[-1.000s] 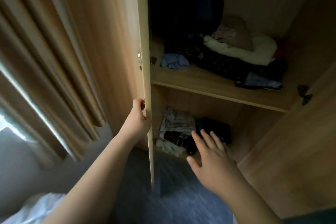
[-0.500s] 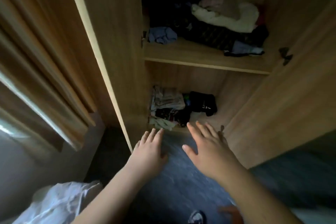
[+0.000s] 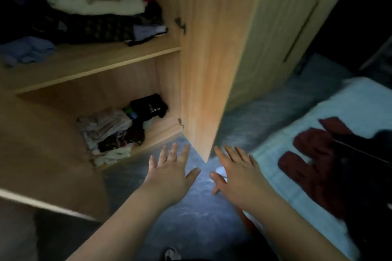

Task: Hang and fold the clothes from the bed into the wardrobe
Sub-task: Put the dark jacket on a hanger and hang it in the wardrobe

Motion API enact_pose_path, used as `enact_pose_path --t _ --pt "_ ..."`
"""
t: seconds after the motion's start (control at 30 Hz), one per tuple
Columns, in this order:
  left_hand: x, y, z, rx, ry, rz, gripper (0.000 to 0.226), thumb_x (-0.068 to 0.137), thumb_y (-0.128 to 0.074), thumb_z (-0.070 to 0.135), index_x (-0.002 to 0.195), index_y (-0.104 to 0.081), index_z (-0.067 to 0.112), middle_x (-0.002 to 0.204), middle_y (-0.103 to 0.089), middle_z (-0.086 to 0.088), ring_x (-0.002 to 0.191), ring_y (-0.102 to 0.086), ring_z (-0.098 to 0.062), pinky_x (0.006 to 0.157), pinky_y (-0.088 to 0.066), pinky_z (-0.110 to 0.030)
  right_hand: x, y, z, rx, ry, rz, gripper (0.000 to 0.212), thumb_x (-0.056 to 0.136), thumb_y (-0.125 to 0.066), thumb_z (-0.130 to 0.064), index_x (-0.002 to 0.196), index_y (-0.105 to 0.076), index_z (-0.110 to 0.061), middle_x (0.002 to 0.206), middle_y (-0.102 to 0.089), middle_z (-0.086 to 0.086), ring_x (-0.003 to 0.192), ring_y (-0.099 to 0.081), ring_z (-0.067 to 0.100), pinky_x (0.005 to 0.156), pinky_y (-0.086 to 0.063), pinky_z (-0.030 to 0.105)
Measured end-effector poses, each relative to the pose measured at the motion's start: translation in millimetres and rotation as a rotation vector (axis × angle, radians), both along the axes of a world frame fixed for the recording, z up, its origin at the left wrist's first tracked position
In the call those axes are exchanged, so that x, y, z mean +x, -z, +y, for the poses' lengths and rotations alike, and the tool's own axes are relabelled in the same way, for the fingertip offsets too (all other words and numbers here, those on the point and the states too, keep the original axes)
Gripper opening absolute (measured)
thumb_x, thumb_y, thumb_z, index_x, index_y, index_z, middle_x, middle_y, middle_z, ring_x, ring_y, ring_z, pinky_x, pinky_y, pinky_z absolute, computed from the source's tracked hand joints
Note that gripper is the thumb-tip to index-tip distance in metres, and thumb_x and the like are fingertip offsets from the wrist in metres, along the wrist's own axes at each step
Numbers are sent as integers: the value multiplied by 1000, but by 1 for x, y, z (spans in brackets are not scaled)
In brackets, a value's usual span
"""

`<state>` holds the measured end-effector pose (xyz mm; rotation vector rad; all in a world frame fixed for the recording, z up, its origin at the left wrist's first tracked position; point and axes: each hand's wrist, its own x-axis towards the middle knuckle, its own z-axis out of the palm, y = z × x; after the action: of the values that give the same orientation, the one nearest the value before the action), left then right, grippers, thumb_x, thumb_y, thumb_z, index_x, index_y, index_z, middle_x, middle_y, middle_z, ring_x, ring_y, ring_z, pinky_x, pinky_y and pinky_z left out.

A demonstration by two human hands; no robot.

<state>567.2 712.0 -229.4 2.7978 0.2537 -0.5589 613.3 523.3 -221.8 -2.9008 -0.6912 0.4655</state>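
The wooden wardrobe [image 3: 99,65] stands open at the left. Its upper shelf holds a heap of dark, cream and pink clothes [image 3: 95,12]. The bottom compartment holds folded clothes [image 3: 110,131] and a black item [image 3: 149,106]. My left hand [image 3: 171,171] and my right hand [image 3: 235,174] float with fingers spread over the grey floor, holding nothing, either side of the lower corner of the right door [image 3: 212,70]. On the bed [image 3: 350,112] at the right lie a dark red garment [image 3: 314,161] and a black garment [image 3: 369,186].
The left door [image 3: 48,167] swings out low at the left. A closed wardrobe section with a long handle [image 3: 301,27] stands behind the right door. Grey carpet [image 3: 191,222] fills the gap between wardrobe and bed.
My left hand let go of the left door's edge and dropped beside my right hand. The view swung right, bringing the bed and its clothes into sight.
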Motion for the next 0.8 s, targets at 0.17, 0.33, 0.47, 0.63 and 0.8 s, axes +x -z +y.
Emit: enact_pose_path --t 0.17,0.33,0.47,0.63,0.8 --pt "26 -8 -92 -33 156 -52 74 97 -22 67 155 12 37 166 7 -1 153 8 -28 122 -3 -53 -10 -7 -109 30 216 -41 94 72 2 -73 158 -8 -35 167 -11 -3 153 -6 23 121 -13 49" --pt "36 -12 -210 -94 316 -88 73 98 -29 64 157 2 35 166 -6 -1 153 -1 -26 121 -12 -50 -39 -12 -234 9 416 -34 98 66 7 -73 157 -3 -38 167 -5 -6 154 -1 19 122 -9 47" --pt "30 -10 -324 -144 493 -84 73 97 -33 63 157 -1 35 166 -8 0 153 -2 -25 122 -13 -49 -77 -15 -338 34 567 -53 84 82 -8 -74 157 -2 -38 167 -3 -7 154 1 19 122 -7 46" --pt "22 -6 -446 -206 701 -95 72 98 -34 62 157 -3 37 166 -7 3 153 -2 -21 123 -12 -45 -116 -14 -444 55 744 -52 72 98 -32 -63 158 -3 -36 167 -3 -4 154 4 20 124 -6 47" --pt "39 -1 -511 -254 793 -99 72 97 -38 61 157 -6 38 166 -11 2 153 -4 -21 123 -14 -37 -118 -14 -505 88 852 -35 72 98 -35 -60 159 -3 -35 167 -2 -5 153 5 19 124 -8 44"
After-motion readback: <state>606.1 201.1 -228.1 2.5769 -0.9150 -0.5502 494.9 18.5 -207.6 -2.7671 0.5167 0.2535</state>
